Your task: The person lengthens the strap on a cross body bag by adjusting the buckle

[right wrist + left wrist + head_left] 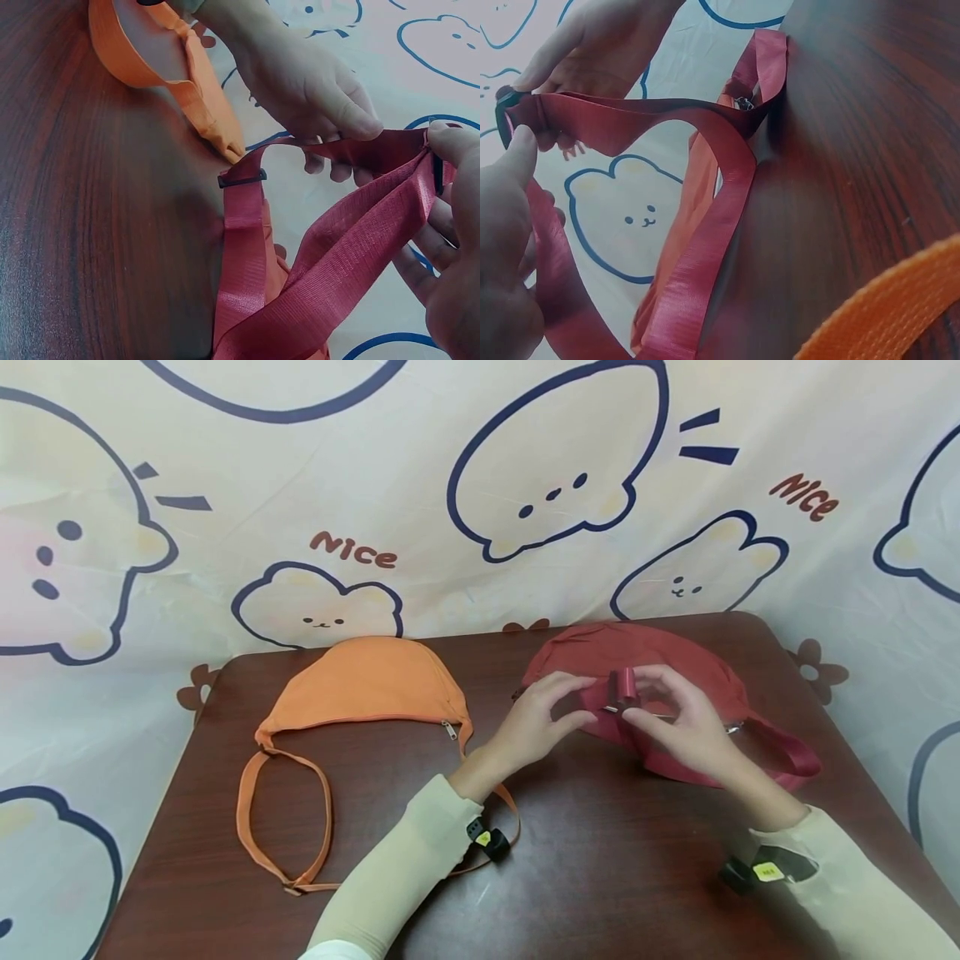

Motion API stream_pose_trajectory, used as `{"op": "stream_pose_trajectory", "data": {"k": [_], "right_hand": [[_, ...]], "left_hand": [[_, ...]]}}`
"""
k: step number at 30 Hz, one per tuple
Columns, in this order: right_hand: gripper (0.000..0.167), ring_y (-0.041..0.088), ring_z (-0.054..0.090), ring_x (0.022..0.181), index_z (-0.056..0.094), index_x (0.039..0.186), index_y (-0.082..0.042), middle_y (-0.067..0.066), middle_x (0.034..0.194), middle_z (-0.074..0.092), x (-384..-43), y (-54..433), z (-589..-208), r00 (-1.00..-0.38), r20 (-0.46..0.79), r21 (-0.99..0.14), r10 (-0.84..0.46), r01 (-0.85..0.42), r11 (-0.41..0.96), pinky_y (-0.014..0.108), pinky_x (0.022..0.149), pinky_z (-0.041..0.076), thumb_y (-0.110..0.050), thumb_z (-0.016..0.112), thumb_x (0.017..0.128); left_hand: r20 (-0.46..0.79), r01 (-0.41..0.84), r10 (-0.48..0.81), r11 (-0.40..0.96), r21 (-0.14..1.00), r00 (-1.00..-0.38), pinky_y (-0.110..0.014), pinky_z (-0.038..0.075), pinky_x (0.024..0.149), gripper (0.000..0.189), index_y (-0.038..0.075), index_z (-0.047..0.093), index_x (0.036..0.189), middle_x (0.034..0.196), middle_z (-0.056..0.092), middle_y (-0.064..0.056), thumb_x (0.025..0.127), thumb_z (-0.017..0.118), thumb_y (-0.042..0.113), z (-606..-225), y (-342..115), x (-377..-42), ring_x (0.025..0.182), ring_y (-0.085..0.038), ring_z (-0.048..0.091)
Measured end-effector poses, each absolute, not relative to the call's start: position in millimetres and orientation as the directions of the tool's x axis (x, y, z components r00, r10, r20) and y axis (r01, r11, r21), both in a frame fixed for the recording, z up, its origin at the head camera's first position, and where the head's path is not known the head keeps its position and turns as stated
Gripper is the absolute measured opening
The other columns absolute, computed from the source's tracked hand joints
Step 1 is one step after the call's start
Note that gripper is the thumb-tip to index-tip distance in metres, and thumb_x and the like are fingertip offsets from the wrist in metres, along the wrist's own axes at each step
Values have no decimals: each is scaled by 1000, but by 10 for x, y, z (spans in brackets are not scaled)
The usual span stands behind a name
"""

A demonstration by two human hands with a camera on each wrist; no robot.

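A red waist bag [637, 647] lies at the back right of the table, its red strap [334, 304] lifted in front of it. My right hand [690, 727] pinches the strap at a dark slider buckle [439, 174], thumb on the near side and fingers behind. With thumb and fingers, my left hand [536, 718] grips the strap just left of the buckle. Both hands are raised close together, and the webbing hangs from them in loops, seen in the left wrist view. A second dark slider [241, 178] sits lower on the strap.
An orange waist bag [375, 681] rests at the back left, its zipper pull [450, 729] at its right end. The orange strap [243, 802] loops toward the front and passes under my left forearm. A printed cloth [465, 585] hangs behind the brown table [600, 877].
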State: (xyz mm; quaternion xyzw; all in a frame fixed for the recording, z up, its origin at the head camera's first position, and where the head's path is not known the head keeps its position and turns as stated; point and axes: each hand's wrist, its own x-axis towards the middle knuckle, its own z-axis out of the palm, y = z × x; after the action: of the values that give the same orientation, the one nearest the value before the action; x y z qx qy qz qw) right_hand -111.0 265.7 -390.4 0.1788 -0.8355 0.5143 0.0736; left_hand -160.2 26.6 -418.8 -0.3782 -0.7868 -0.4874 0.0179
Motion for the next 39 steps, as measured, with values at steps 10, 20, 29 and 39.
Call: {"op": "stream_pose_trajectory", "data": {"k": [10, 20, 29, 39], "right_hand": [[46, 9, 63, 106, 58, 134, -8, -1, 116, 67, -1118, 2625, -3992, -927, 275, -834, -253, -361, 417, 20, 90, 52, -1, 74, 91], [47, 11, 63, 105, 58, 134, -10, -2, 116, 68, -1123, 2644, -3983, -932, 269, -839, -242, -350, 416, 21, 87, 54, -3, 75, 91], [46, 6, 64, 107, 58, 133, -8, 7, 121, 66, -1120, 2604, -3981, -929, 239, -841, -281, -343, 419, 20, 89, 53, -3, 75, 91], [46, 6, 63, 106, 58, 133, -7, 0, 120, 66, -1119, 2632, -3983, -925, 286, -827, -250, -370, 423, 19, 89, 52, 0, 75, 90]], "left_hand": [[416, 627, 579, 222, 747, -701, -25, 42, 106, 45, 4, 63, 134, 128, 65, -7, 93, 76, 17, -4147, 333, -1592, 122, -15, 58], [385, 601, 574, 246, 760, -723, -24, 41, 107, 45, 7, 63, 134, 129, 64, -5, 94, 76, 21, -4162, 314, -1592, 123, -13, 57], [391, 597, 568, 232, 768, -724, -26, 42, 107, 45, 5, 64, 132, 127, 65, -6, 92, 78, 19, -4144, 322, -1586, 122, -15, 58], [426, 645, 522, 365, 671, -739, -40, 39, 108, 53, 11, 64, 129, 127, 67, -1, 84, 86, 27, -4204, 252, -1620, 121, -13, 59]]}}
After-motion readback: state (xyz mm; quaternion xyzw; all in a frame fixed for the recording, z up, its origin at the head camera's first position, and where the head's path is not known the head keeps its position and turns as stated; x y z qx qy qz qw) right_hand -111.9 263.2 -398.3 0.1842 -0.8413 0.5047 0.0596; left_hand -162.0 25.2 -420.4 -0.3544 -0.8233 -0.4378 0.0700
